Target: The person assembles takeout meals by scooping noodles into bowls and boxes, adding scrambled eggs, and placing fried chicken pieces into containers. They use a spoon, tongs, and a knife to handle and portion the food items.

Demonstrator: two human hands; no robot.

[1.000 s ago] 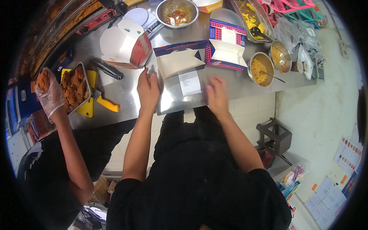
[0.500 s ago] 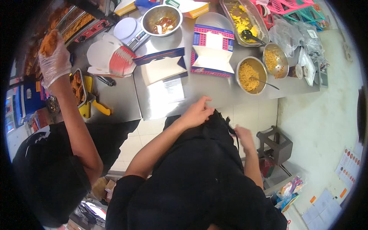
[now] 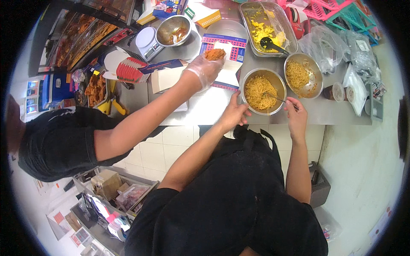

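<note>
Head view, left hand steadying noodle bowl, right hand gripping fork

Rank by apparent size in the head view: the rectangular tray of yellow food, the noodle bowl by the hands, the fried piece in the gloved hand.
1. Rectangular tray, largest.
2. Noodle bowl, clearly smaller.
3. Fried piece, smallest, held by a co-worker's gloved hand.
</note>
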